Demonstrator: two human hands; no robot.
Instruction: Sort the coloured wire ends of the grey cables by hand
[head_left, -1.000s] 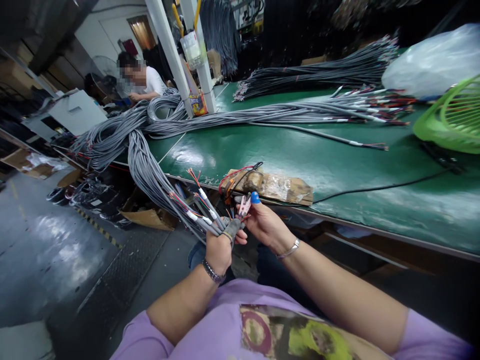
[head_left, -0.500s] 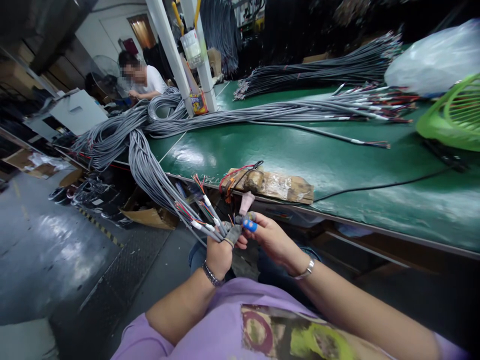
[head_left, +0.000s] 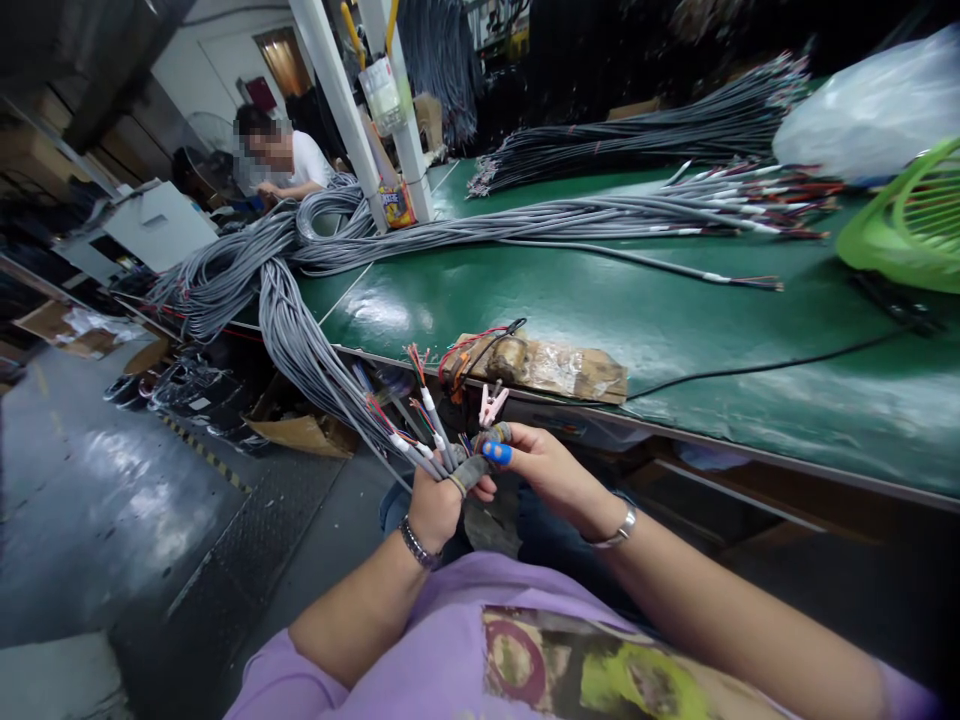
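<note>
**Cable ends fanned in the fist, clip beside them**

The cables (head_left: 420, 440) sit at mid-frame, just below the table's near edge, clamped in the closed left hand (head_left: 435, 505). Their stripped ends fan toward 11 o'clock, and the long axis runs 11 to 5. The grey lengths trail off toward 10 o'clock. At 3 o'clock, touching the left hand, the right hand (head_left: 544, 470) pinches a pink clip (head_left: 491, 403) that points to 12. In my judgement the ends are best held spread and level, so the clip meets one cable's wires at a time. The table (head_left: 600, 300) lies at 12.

Lilac shirt (head_left: 450, 655), watch (head_left: 415, 545), bangle (head_left: 618, 531), blue finger cot (head_left: 497, 453).
</note>
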